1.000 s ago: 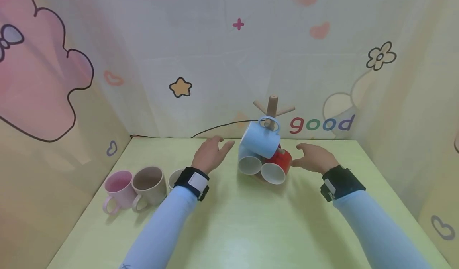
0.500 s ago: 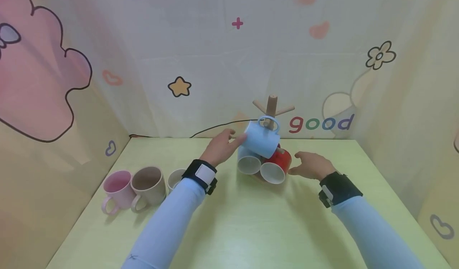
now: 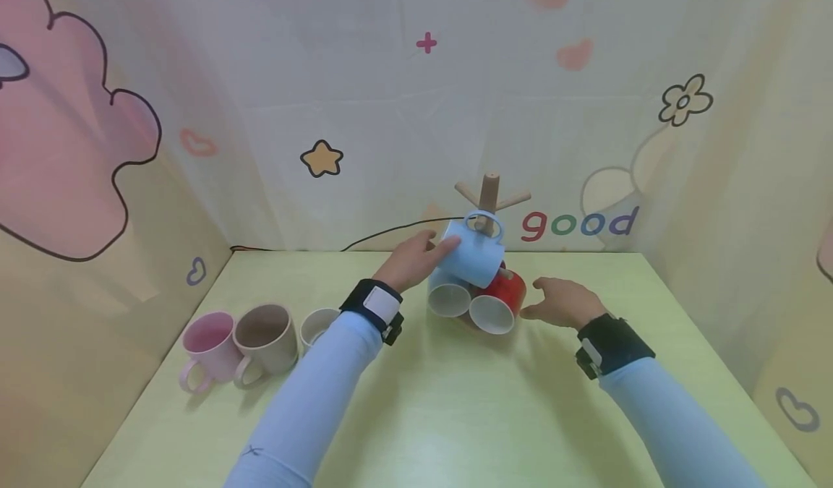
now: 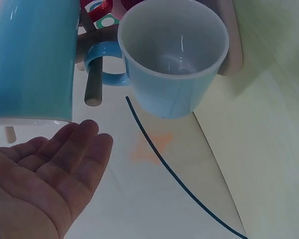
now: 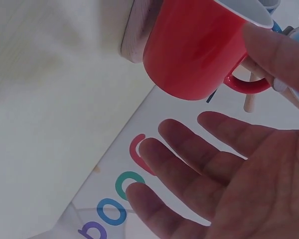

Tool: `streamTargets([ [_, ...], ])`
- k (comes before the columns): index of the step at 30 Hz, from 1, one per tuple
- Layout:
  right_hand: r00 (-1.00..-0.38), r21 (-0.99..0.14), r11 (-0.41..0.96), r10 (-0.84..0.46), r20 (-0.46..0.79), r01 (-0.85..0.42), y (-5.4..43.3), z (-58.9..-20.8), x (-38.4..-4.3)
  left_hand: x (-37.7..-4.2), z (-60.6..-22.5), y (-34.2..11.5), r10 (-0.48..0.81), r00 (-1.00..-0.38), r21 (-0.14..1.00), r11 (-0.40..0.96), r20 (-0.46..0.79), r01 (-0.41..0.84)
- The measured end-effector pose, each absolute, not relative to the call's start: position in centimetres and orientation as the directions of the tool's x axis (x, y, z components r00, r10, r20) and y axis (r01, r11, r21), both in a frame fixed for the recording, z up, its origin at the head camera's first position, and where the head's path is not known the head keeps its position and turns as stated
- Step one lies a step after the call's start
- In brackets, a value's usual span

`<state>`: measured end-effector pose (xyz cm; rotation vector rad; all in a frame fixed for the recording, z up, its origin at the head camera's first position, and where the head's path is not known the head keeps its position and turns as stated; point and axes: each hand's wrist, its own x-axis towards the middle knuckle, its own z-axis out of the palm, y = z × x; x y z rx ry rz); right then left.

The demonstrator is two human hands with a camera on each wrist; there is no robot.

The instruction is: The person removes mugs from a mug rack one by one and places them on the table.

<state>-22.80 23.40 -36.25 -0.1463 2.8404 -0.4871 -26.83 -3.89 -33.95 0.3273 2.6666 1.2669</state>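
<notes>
A wooden mug tree (image 3: 489,190) stands at the back of the table. From its pegs hang a tilted upper light blue mug (image 3: 478,262), a lower light blue mug (image 4: 167,97) and a red mug (image 5: 197,55). My left hand (image 3: 410,264) is at the left end of the upper blue mug, its thumb overlapping that mug in the head view. In the left wrist view, its extended fingers (image 4: 92,149) lie right at the mug's rim. My right hand (image 3: 565,303) is spread beside the red mug, holding nothing; its thumb overlaps the mug in the right wrist view.
At the left of the pale green table (image 3: 468,416) stand a pink mug (image 3: 218,354), a grey-beige mug (image 3: 276,347) and a white mug (image 3: 317,322), the last partly hidden by my left arm. A printed curtain (image 3: 364,76) closes off the back.
My left hand has moved right, from beside the mug tree to the upper blue mug. The right hand has shifted only slightly, and the mugs hang as before.
</notes>
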Motion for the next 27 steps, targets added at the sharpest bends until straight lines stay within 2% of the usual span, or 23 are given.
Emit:
streamTargets([
  [18,-0.964,-0.346,0.937,-0.132,-0.231,-0.046,23.7,-36.3,-22.5,-27.2,-34.3,-2.7,0.285,-0.958,0.78,0.606,-0.029,0.157],
  [27,-0.962,-0.341,0.939,-0.137,-0.236,-0.05,23.7,-36.6,-22.6,-27.2,-34.4,-2.6,0.302,-0.951,0.854,0.509,-0.058,0.109],
])
